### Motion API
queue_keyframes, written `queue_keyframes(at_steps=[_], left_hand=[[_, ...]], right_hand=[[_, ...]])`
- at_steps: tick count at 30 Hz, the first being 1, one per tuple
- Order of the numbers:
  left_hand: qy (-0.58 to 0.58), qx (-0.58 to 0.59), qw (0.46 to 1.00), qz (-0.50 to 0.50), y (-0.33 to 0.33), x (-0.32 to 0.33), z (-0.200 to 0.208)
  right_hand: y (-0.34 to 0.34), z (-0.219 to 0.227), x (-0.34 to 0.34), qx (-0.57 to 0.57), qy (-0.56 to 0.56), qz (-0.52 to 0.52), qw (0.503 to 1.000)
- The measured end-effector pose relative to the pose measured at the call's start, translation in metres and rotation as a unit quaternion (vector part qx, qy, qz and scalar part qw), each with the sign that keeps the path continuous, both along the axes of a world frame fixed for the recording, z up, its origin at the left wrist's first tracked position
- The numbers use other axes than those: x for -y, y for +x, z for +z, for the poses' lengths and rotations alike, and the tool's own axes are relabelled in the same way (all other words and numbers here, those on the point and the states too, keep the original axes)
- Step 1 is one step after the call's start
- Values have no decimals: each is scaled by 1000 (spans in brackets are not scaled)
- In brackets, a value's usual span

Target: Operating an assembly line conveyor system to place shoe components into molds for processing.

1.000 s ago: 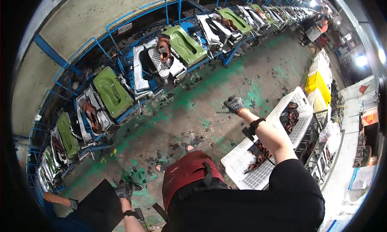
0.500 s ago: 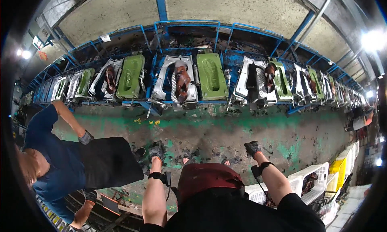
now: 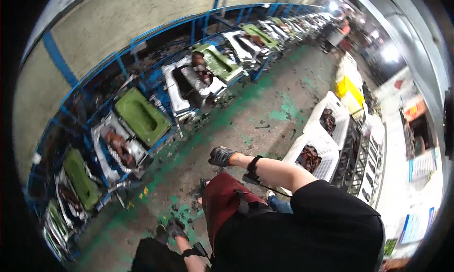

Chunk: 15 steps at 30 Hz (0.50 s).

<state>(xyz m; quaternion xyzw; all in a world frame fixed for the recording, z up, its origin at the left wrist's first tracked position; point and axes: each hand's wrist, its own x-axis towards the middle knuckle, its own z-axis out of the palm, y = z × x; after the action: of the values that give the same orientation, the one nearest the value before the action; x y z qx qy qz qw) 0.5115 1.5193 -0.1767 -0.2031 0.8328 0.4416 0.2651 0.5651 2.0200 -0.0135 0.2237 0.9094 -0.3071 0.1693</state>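
My right hand [image 3: 222,156], in a grey glove with dark fingertips, hangs over the floor with its fingers loosely bent and nothing visible in it. Lower down, my left hand [image 3: 177,229], also gloved, is blurred beside a dark shape at the lower edge, and its fingers do not show clearly. Neither hand touches the row of metal moulds along the left. Among them are a silver mould [image 3: 176,85] with a sole-shaped hollow, a green mould half [image 3: 137,116] and a brown shoe-shaped piece [image 3: 118,149].
White plastic crates [image 3: 295,151] with dark brown pieces stand on the right, with a yellow crate [image 3: 350,90] beyond. A blue rail [image 3: 156,33] runs behind the moulds. Another person [image 3: 343,31] is far down the aisle. Scraps litter the green-and-grey floor [image 3: 279,87].
My view has swung right, along the aisle. The crates now show more fully, and the co-worker at left is mostly out of view. Both my hands remain without a visible object.
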Motion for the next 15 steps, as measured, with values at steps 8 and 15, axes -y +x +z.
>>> queue_keyframes(at_steps=[8, 15], left_hand=[[131, 331, 924, 137, 15, 32, -15], [120, 293, 935, 161, 19, -21, 13]], right_hand=[[51, -26, -50, 82, -122, -109, 983], [122, -69, -109, 216, -202, -179, 939]])
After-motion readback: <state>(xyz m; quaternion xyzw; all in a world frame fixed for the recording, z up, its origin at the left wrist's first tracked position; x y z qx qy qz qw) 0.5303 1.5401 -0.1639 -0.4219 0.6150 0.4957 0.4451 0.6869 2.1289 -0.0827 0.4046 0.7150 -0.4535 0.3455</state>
